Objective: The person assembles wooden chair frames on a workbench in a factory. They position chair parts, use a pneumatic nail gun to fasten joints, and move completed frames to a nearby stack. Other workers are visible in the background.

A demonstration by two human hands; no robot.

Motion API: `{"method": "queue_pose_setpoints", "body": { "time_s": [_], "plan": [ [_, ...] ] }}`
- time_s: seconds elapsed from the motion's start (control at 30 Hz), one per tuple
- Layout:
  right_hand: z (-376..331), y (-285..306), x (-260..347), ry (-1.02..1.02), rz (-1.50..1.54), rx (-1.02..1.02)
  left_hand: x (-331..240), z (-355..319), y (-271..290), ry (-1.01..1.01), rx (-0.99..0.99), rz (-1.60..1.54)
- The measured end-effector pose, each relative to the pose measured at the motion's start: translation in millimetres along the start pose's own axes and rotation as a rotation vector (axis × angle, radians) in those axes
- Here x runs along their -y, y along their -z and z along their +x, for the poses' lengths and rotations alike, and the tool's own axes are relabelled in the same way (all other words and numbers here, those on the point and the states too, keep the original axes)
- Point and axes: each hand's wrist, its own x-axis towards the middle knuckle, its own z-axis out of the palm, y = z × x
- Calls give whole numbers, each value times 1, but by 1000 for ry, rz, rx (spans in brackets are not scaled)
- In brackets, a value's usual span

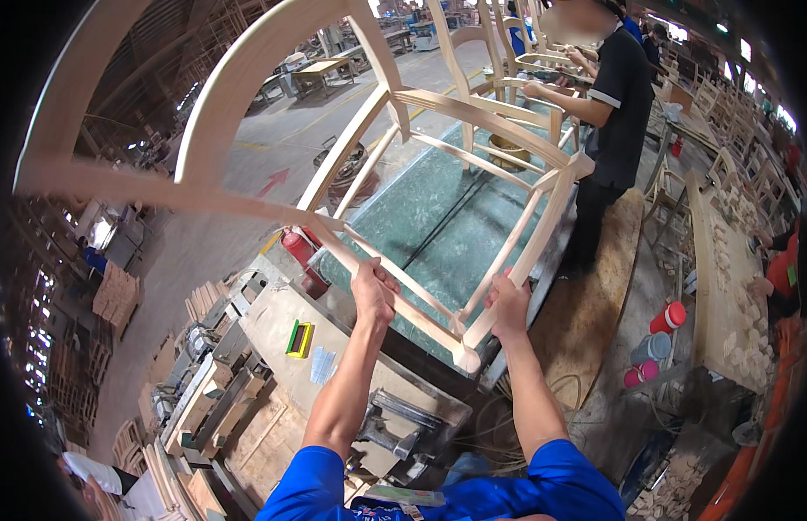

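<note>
Between my arms I hold an unfinished wooden chair frame [542, 227], tilted, with its curved back reaching to the upper left. My left hand [374, 293] is closed around the left rail near the closest corner. The fingers of my right hand [508, 306] wrap round the right rail, a little past that same corner. Below the frame lies a worn green tabletop [460, 260]; whether any leg touches it I cannot tell.
A person in a dark shirt [625, 95] works on other chair frames at the far end of the table. A red fire extinguisher [304, 252] stands left of it. Nearer are a workbench [277, 343] with a yellow-green object [299, 339], stacked wood, and a red-lidded bottle [668, 317] to the right.
</note>
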Motion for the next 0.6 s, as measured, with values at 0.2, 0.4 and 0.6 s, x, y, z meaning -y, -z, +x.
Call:
{"method": "queue_pose_setpoints", "body": {
  "time_s": [0.2, 0.4, 0.6],
  "plan": [
    [97, -38, -14, -103, -35, -2, -35, 74, -14, 80, 140, 538],
    [203, -70, -21, -159, -247, -79, -59, 20, 14, 49, 438, 903],
    [252, -112, -62, -70, -172, -171, -98, -80, 153, 18, 194, 966]
  ]
}}
